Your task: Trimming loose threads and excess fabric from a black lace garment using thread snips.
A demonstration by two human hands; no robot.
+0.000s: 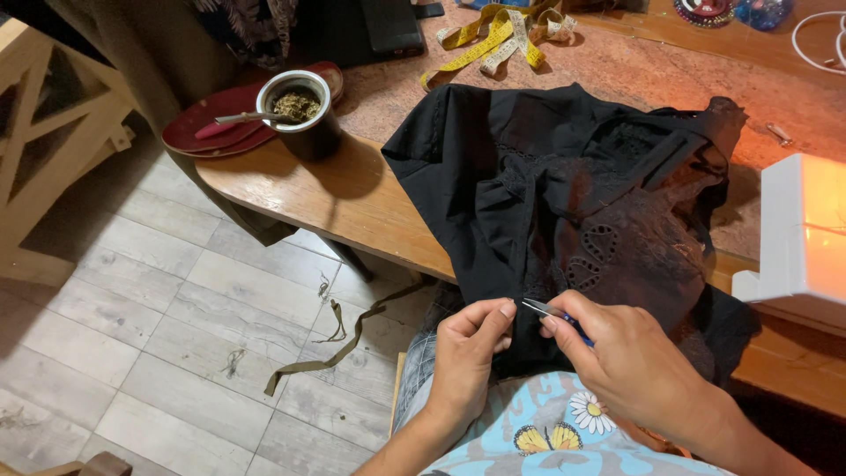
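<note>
at the near edge of the wooden worktop (352, 198), a black garment (564, 194) with lace cutwork is draped so that its lower hem hangs off toward the person's lap. the hem is pinched in the left hand (467, 357), whose grip is closed on the fabric between thumb and fingers. a small metal tool with a blue handle (555, 316), pointed like a seam ripper or tweezers, is held in the right hand (630, 366), the fingers clamped around it and its tip laid against the fabric just beside the left thumb. a yellow measuring tape (498, 40) is coiled at the far side of the worktop. a metal cup of green herb (298, 110) with a straw is set beside red plates (216, 123) at the left end. part of a white sewing machine (797, 234) is seen at the right edge. strips of olive fabric (339, 344) are scattered on the pale plank floor (132, 308).
</note>
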